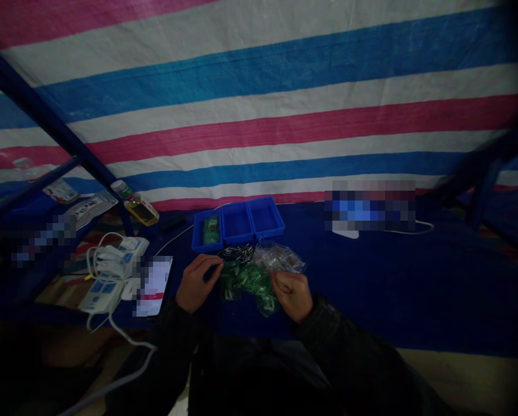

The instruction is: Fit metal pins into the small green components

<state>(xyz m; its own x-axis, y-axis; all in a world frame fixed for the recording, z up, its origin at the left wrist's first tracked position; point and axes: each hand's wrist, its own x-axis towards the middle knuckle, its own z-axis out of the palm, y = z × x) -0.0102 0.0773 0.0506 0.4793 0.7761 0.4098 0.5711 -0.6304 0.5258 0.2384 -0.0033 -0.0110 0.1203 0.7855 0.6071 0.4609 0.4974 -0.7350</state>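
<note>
My left hand (196, 283) is at the near left of a blue compartment tray (237, 222), with its fingertips pinched together beside a small heap of dark, metal-tipped pins (237, 252). Anything held between them is too small to tell. My right hand (293, 294) is curled into a loose fist, resting on green circuit boards in clear plastic bags (250, 283). A crumpled clear bag of small parts (280, 258) lies just beyond that fist. Green boards (211, 229) lie in the tray's left compartment, while the other two compartments look bare.
Everything lies on a dark blue cloth-covered table (392, 277). To the left are a white power strip (111, 271), a blurred phone (155, 286), and a bottle of yellow liquid (141, 210). White cables trail off the front edge. A striped tarpaulin (259, 115) hangs behind, and a blue metal frame bar (55, 127) crosses the left.
</note>
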